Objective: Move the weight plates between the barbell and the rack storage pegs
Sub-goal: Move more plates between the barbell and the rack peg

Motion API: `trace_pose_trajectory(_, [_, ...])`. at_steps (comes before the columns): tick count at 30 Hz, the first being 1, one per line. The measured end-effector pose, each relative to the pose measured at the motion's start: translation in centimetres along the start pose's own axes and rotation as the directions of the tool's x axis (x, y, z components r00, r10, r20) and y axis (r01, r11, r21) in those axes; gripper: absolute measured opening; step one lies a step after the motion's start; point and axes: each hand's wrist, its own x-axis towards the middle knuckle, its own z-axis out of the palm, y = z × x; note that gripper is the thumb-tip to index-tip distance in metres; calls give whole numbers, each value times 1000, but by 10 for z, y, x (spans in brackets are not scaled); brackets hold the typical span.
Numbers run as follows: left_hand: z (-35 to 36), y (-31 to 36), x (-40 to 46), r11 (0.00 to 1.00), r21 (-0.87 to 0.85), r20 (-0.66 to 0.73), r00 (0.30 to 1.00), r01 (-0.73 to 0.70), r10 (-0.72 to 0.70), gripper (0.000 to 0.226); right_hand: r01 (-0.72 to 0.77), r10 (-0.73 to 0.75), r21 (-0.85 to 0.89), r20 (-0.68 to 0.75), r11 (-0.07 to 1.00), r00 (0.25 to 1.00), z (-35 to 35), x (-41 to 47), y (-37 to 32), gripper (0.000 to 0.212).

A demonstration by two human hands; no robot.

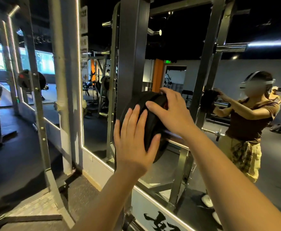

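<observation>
In the head view, a black weight plate (150,121) sits in the middle of the frame, on a bar (173,139) that runs off to the right.

The left hand (133,140) is flat and spread against the plate's face. The right hand (171,112) curls over its top edge.

It looks like the plate is being slid on or off; I cannot tell which. Next, both hands must keep it straight.

The plate stands upright, its face toward the lower left.

Weight plate (150,117) matt black rubber; rack upright (133,47) dull painted metal; barbell sleeve (174,139) shiny steel.
</observation>
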Motion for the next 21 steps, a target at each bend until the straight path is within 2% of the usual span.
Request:
trace_pose_trajectory(3, [-4, 13, 28, 996, 39, 135, 987, 84, -88, 66, -125, 116, 154, 68, 980, 991, -2, 15, 8, 89])
trace_pose_trajectory(5, [-2, 18, 37, 993, 39, 139, 984, 110, -115, 57, -233, 202, 255, 143, 939, 969, -6, 23, 14, 92])
trace_pose_trajectory(9, [1, 23, 45, 992, 57, 114, 986, 114, -120, 43, -356, 285, 309, 254, 882, 924, -12, 27, 18, 84])
trace_pose_trajectory(12, [2, 22, 47, 993, 59, 99, 990, 97, -103, 41, -319, 271, 283, 196, 905, 942, -13, 21, 15, 79])
trace_pose_trajectory(17, [4, 21, 33, 992, 31, 52, 991, 119, -120, 41, -181, 165, 186, 100, 966, 981, -11, 15, 18, 73])
trace_pose_trajectory(21, [10, 25, 17, 984, -11, -19, 984, 179, -179, 43, 12, -12, 14, 44, 1000, 999, -10, 12, 20, 71])
